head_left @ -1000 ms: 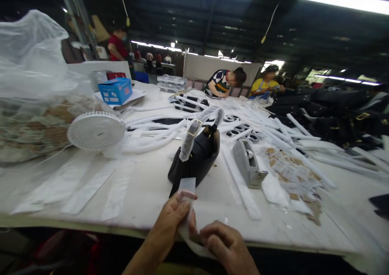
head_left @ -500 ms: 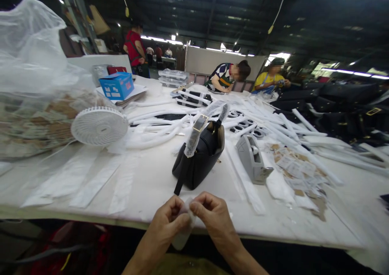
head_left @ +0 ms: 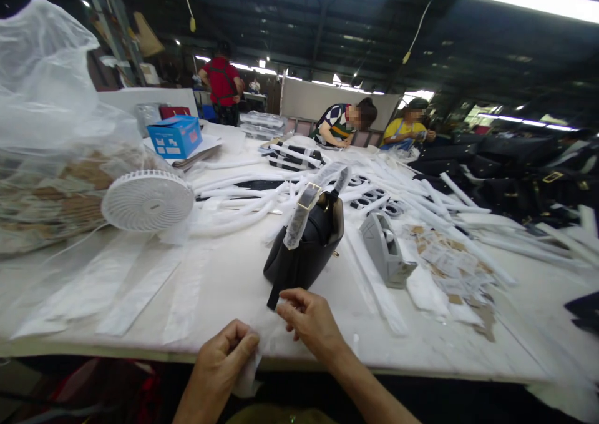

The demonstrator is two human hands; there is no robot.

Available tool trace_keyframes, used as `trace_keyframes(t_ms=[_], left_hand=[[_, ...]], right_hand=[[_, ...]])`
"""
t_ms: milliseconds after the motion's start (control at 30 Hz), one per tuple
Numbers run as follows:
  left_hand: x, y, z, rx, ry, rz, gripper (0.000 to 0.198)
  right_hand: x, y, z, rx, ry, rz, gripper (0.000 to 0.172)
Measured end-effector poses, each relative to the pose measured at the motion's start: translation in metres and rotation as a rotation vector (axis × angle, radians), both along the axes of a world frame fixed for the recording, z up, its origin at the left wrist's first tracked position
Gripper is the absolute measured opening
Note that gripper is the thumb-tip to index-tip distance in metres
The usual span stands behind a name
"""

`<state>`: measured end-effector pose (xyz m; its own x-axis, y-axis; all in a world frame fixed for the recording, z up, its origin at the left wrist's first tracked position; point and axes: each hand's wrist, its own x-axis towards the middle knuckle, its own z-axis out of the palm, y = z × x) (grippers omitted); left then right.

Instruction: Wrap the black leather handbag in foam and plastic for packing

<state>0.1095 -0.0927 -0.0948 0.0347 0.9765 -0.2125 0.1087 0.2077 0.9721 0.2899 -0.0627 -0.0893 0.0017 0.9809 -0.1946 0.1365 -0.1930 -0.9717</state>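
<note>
Handbag (head_left: 306,265), one, black, upright mid-table (head_left: 224,286), head view. Left hand (head_left: 218,358): thumb and fingers pinched tight on thin white wrapping (head_left: 248,377). Right hand (head_left: 313,321): fingertips nearly together beside the strap (head_left: 278,290); cannot tell if anything is gripped. One fan (head_left: 148,200), one blue box (head_left: 175,137); print too small to read. One tape dispenser (head_left: 386,252) close right of handbag. White strips (head_left: 253,215) heaped behind, uncounted.
</note>
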Motion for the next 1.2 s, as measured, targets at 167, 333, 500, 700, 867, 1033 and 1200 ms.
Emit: trace_keyframes(t_ms=[167, 333, 500, 700, 867, 1033, 1200], left_hand=[[-0.009, -0.001, 0.004, 0.022, -0.023, 0.058, 0.041], [-0.023, -0.001, -0.006, -0.01, -0.053, 0.025, 0.041], [-0.03, -0.001, -0.02, 0.026, -0.012, 0.002, 0.041], [-0.036, 0.002, -0.025, 0.1, 0.142, -0.034, 0.036], [-0.041, 0.001, -0.023, 0.181, 0.249, -0.056, 0.032], [-0.038, -0.002, -0.015, 0.171, 0.246, -0.103, 0.031], [-0.034, -0.003, -0.011, 0.19, 0.212, -0.118, 0.03]], right_hand=[[-0.014, 0.01, 0.003, 0.041, -0.034, -0.055, 0.025], [-0.007, 0.013, -0.001, 0.203, -0.323, -0.117, 0.02], [-0.011, 0.017, -0.004, 0.103, -0.189, -0.079, 0.022], [-0.017, 0.01, 0.02, -0.017, 0.236, -0.002, 0.037], [-0.021, 0.002, 0.038, -0.03, 0.526, -0.041, 0.039], [-0.025, 0.003, 0.035, 0.012, 0.571, -0.054, 0.034], [-0.024, 0.003, 0.031, 0.051, 0.455, -0.028, 0.031]])
